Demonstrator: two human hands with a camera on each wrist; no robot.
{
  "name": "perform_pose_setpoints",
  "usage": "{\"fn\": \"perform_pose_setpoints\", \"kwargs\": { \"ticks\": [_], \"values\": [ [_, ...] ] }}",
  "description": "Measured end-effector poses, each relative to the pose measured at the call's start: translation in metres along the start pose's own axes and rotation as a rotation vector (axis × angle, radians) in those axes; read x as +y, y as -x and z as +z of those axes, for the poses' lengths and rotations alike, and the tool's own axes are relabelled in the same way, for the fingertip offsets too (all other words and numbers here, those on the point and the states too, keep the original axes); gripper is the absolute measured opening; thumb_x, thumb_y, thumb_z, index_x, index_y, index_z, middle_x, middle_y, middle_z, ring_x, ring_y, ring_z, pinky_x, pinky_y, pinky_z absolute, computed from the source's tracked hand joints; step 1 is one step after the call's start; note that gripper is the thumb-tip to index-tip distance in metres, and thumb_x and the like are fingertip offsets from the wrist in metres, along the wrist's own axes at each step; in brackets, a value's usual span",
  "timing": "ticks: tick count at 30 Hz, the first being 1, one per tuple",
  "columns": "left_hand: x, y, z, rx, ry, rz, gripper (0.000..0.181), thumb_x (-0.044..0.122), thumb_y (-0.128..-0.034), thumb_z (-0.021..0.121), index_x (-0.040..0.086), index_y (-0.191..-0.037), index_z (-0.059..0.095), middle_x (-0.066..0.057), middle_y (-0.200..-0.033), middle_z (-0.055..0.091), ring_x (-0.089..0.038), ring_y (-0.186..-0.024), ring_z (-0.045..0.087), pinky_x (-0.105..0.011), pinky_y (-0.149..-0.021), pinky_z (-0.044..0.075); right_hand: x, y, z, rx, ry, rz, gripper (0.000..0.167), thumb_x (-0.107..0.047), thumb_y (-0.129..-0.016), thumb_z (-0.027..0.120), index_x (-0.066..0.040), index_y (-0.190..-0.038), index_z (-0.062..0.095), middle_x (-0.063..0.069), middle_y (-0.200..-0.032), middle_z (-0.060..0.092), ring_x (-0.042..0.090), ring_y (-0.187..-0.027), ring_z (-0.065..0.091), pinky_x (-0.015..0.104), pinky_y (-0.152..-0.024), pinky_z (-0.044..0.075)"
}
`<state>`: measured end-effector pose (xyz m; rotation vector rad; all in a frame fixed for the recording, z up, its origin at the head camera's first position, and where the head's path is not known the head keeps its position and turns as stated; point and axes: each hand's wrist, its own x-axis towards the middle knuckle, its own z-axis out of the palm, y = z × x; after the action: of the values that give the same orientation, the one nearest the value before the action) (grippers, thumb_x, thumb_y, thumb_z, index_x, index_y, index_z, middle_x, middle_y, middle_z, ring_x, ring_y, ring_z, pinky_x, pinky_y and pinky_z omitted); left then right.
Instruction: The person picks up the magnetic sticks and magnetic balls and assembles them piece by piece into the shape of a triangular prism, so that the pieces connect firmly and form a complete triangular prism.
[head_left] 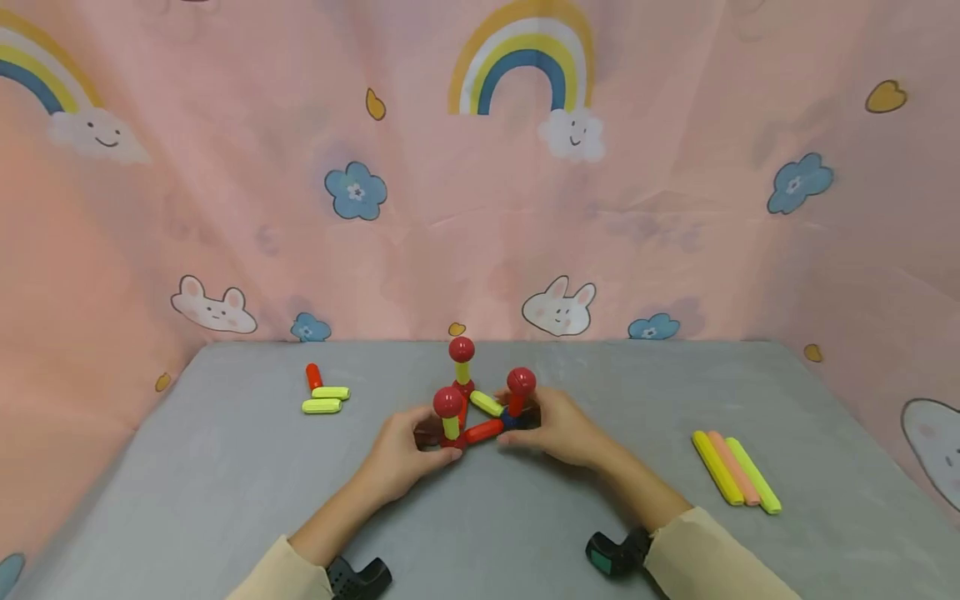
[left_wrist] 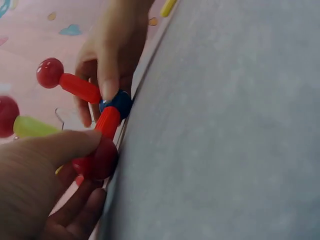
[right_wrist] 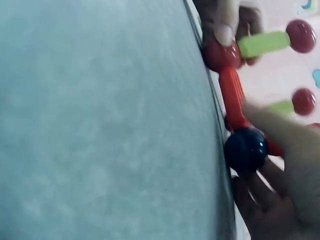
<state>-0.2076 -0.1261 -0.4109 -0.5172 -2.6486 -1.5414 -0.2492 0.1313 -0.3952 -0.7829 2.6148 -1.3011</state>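
Observation:
A triangular frame of rods and balls lies on the table, with three upright rods, each topped by a red ball (head_left: pixel 461 349). My left hand (head_left: pixel 401 454) holds the near left corner, thumb and fingers around its red base ball (left_wrist: pixel 104 159). At the right corner my right hand (head_left: pixel 562 429) has thumb and fingers around the dark blue ball (right_wrist: pixel 246 150). A red rod (head_left: pixel 483 431) joins these two corners. The uprights are yellow-green (head_left: pixel 451 428) at the left and back, and red (left_wrist: pixel 80 88) above the blue ball.
On the grey table (head_left: pixel 525 533), a short red rod (head_left: pixel 313 377) and two short yellow-green rods (head_left: pixel 322 406) lie at the left. Three longer rods, yellow (head_left: pixel 717 468), peach (head_left: pixel 734 469) and yellow-green (head_left: pixel 753 476), lie side by side at the right. A patterned pink cloth (head_left: pixel 420 250) hangs behind.

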Motion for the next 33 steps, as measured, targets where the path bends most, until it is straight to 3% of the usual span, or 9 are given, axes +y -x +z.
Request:
{"fn": "perform_pose_setpoints", "kwargs": {
  "ticks": [3,6,14,17,19,23,26,29,33],
  "values": [
    [0.005,-0.009,0.0,-0.014,-0.003,-0.016,0.036,0.007,-0.081,0.083,0.004,-0.114,0.07,-0.011,-0.104,0.074,-0.022,-0.095,0.073,-0.036,-0.086,0.062,0.004,0.002,0.0,0.071,0.011,-0.004,0.041,-0.024,-0.084,0.084,-0.008,-0.118,0.069,0.008,-0.113,0.073,0.022,-0.1,0.07,0.044,-0.094,0.059],
    [0.006,-0.017,-0.002,-0.029,-0.005,-0.044,0.039,0.004,-0.0815,0.081,0.003,-0.118,0.069,-0.012,-0.106,0.073,-0.024,-0.097,0.073,-0.041,-0.089,0.061,0.007,0.003,0.004,0.115,0.006,-0.007,0.034,-0.022,-0.081,0.086,-0.01,-0.109,0.071,0.007,-0.105,0.072,0.02,-0.094,0.07,0.039,-0.088,0.061],
    [0.005,-0.025,0.0,-0.08,0.019,-0.091,0.048,0.009,-0.0832,0.081,0.005,-0.128,0.064,-0.013,-0.118,0.071,-0.028,-0.109,0.07,-0.045,-0.098,0.057,0.025,0.016,0.008,0.174,-0.021,-0.028,0.037,-0.024,-0.079,0.088,-0.015,-0.111,0.072,0.002,-0.102,0.067,0.014,-0.083,0.06,0.023,-0.075,0.052],
    [0.007,-0.024,-0.021,-0.128,-0.05,-0.097,0.053,0.013,-0.0851,0.08,0.008,-0.134,0.06,-0.011,-0.127,0.067,-0.028,-0.116,0.067,-0.046,-0.101,0.056,0.028,0.017,0.009,0.196,-0.03,-0.06,0.035,-0.024,-0.081,0.086,-0.016,-0.112,0.071,0.002,-0.103,0.066,0.014,-0.081,0.058,0.023,-0.073,0.05],
    [0.007,-0.02,-0.045,-0.147,-0.148,-0.094,0.05,0.012,-0.0875,0.077,0.008,-0.135,0.06,-0.012,-0.129,0.066,-0.029,-0.118,0.065,-0.047,-0.101,0.055,0.028,0.018,0.009,0.187,-0.038,-0.074,0.033,-0.025,-0.083,0.085,-0.016,-0.112,0.072,0.002,-0.103,0.065,0.014,-0.081,0.058,0.023,-0.072,0.05],
    [0.002,-0.012,-0.098,-0.094,-0.438,-0.064,0.036,0.005,-0.0875,0.074,0.006,-0.123,0.069,-0.014,-0.123,0.07,-0.032,-0.111,0.065,-0.05,-0.096,0.055,0.029,0.018,0.009,0.179,-0.036,-0.072,0.032,-0.025,-0.085,0.082,-0.016,-0.114,0.072,0.002,-0.103,0.065,0.014,-0.081,0.058,0.023,-0.072,0.05],
    [-0.005,-0.007,-0.126,-0.064,-0.601,-0.087,0.029,0.0,-0.0843,0.072,0.005,-0.113,0.072,-0.017,-0.12,0.07,-0.036,-0.11,0.064,-0.054,-0.095,0.052,0.03,0.018,0.007,0.198,-0.036,-0.062,0.031,-0.023,-0.086,0.082,-0.016,-0.115,0.071,0.003,-0.105,0.066,0.016,-0.083,0.058,0.023,-0.073,0.05],
    [-0.012,-0.004,-0.143,-0.081,-0.673,-0.156,0.029,-0.002,-0.0819,0.068,0.005,-0.11,0.073,-0.019,-0.117,0.07,-0.037,-0.107,0.064,-0.056,-0.094,0.051,0.031,0.019,0.004,0.203,-0.048,-0.043,0.035,-0.023,-0.086,0.082,-0.016,-0.118,0.07,0.004,-0.11,0.068,0.017,-0.088,0.059,0.024,-0.076,0.051],
    [-0.021,-0.002,-0.151,-0.089,-0.688,-0.256,0.027,-0.001,-0.0844,0.067,0.006,-0.109,0.075,-0.017,-0.111,0.071,-0.032,-0.1,0.063,-0.054,-0.09,0.052,0.031,0.02,0.002,0.197,-0.084,-0.022,0.043,-0.023,-0.086,0.081,-0.012,-0.125,0.068,0.008,-0.115,0.07,0.021,-0.094,0.063,0.027,-0.082,0.054]
  ]
}}
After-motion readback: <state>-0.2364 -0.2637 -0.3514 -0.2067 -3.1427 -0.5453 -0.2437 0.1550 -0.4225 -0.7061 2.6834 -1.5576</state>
